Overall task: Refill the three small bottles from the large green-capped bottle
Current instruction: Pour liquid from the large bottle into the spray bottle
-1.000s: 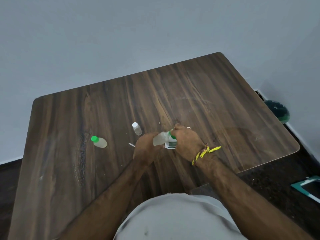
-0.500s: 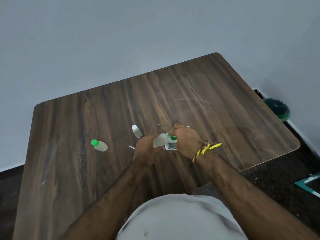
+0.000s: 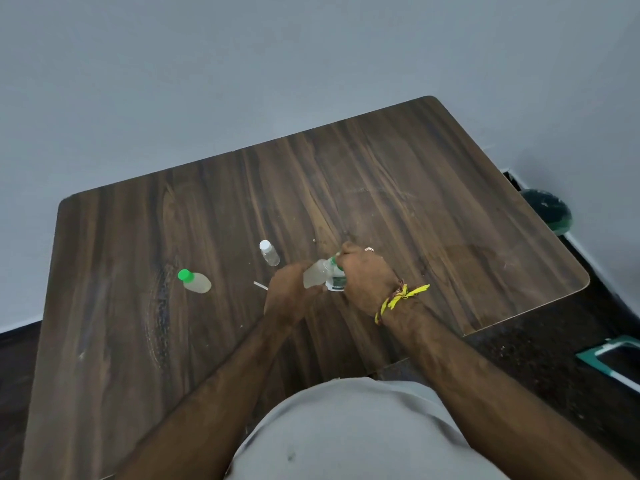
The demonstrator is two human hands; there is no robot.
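While both hands [image 3: 294, 292] grip bottles [image 3: 317, 277], dark wood table [image 3: 433, 202] meets grey wall [image 3: 242, 81].

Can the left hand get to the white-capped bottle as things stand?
Probably not yet: the left hand grips a tilted clear bottle. The path to the white-capped bottle looks unobstructed once it lets go.

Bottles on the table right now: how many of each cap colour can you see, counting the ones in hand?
Green cap: 2, the small bottle standing alone and the labelled bottle under the right hand.
White cap: 1, the small clear bottle.
Cap hidden: 1, the tilted bottle in the left hand.
Total: 4
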